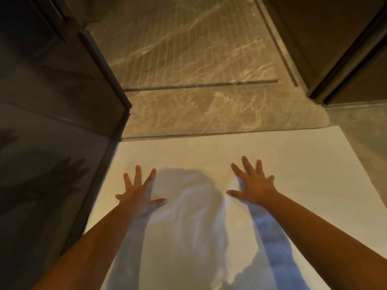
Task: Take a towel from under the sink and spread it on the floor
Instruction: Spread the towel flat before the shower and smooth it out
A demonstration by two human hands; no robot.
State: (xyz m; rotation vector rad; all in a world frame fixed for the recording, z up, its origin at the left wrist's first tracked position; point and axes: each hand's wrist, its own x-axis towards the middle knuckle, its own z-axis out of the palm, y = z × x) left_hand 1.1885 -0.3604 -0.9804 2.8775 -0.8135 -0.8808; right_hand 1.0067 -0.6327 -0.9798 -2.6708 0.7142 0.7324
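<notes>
A white towel (219, 151) lies flat on the floor, filling the lower middle of the head view. Its far edge runs along a marble threshold. My left hand (139, 192) rests palm down on the towel's left part, fingers spread wide. My right hand (252, 183) lies palm down on the right part, fingers also spread. Neither hand holds anything. Shadows of my head and arms fall across the towel between and below the hands.
A dark glass panel (52, 132) with a metal frame stands along the towel's left side. Beyond the threshold lies a grooved brown marble shower floor (188, 49). A dark door frame (343, 65) stands at the right, with grey floor (360, 130) beside the towel.
</notes>
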